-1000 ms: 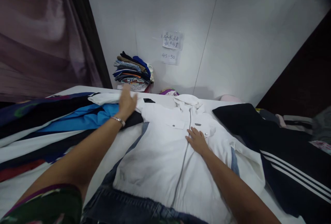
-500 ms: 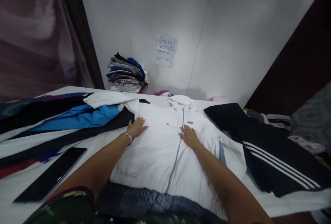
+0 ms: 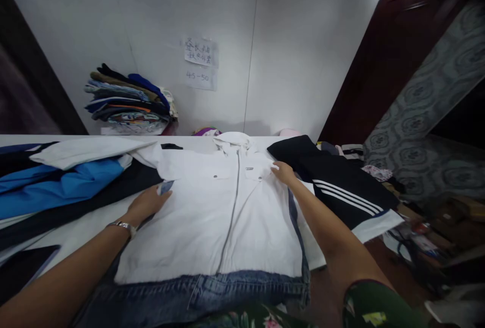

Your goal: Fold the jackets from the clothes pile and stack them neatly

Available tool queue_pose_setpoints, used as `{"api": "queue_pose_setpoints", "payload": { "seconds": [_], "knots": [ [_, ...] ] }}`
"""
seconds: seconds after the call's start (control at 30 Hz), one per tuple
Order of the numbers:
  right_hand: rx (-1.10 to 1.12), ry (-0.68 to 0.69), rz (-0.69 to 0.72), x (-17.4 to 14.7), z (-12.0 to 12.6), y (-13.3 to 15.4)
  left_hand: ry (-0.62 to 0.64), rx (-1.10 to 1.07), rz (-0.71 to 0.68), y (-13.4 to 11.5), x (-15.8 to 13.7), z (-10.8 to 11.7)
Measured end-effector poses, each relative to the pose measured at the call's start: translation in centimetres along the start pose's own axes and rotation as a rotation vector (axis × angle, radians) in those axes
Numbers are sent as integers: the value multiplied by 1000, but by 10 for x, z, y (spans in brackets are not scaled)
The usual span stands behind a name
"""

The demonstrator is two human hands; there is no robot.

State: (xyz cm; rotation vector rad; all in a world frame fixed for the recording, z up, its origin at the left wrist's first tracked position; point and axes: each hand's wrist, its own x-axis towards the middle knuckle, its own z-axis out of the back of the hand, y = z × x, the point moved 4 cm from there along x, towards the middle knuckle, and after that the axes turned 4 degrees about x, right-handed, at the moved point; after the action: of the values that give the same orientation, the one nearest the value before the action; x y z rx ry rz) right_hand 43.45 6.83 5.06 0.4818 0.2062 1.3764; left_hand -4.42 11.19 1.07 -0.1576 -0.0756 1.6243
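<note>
A white zip-up jacket (image 3: 193,217) lies front side up, its collar toward the wall and its zip shut. Dark blue denim (image 3: 166,292) shows below its hem. My left hand (image 3: 146,205) is at the jacket's left side, thumb and fingers closed on the edge by a small blue patch. Near the chest pocket, my right hand (image 3: 284,172) pinches the jacket's right side by the shoulder. The jacket's left sleeve stretches out over other clothes; its right sleeve is mostly hidden behind my right arm and dark clothing.
At left lie blue and black garments (image 3: 76,186) and a dark phone-like slab (image 3: 26,270). A folded clothes pile (image 3: 129,98) stands by the wall. Black striped clothing (image 3: 341,176) lies at right. Handwritten paper notes (image 3: 200,52) are stuck to the wall.
Both hands have moved outward from the jacket's front to its sides. They were spread flat and are now closed on the fabric. The view has turned right.
</note>
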Motion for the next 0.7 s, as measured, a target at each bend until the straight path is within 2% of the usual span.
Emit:
{"api": "queue_pose_setpoints", "payload": {
  "seconds": [0.07,0.13,0.23,0.33,0.5,0.7],
  "knots": [
    [-9,11,-65,7,7,-22,7,-4,25,-10,0,3],
    [-13,35,-101,15,4,-34,-70,23,-2,-26,-2,11],
    [-31,52,-143,29,-12,-40,-253,116,-151,-55,-1,23],
    [-65,64,-192,43,-30,-37,-306,150,-292,-81,14,29],
    [-141,102,-237,55,-51,-34,-218,131,-342,-102,66,27],
    [-229,101,-223,54,-57,-29,-48,62,-204,-97,110,3]
  ]
}}
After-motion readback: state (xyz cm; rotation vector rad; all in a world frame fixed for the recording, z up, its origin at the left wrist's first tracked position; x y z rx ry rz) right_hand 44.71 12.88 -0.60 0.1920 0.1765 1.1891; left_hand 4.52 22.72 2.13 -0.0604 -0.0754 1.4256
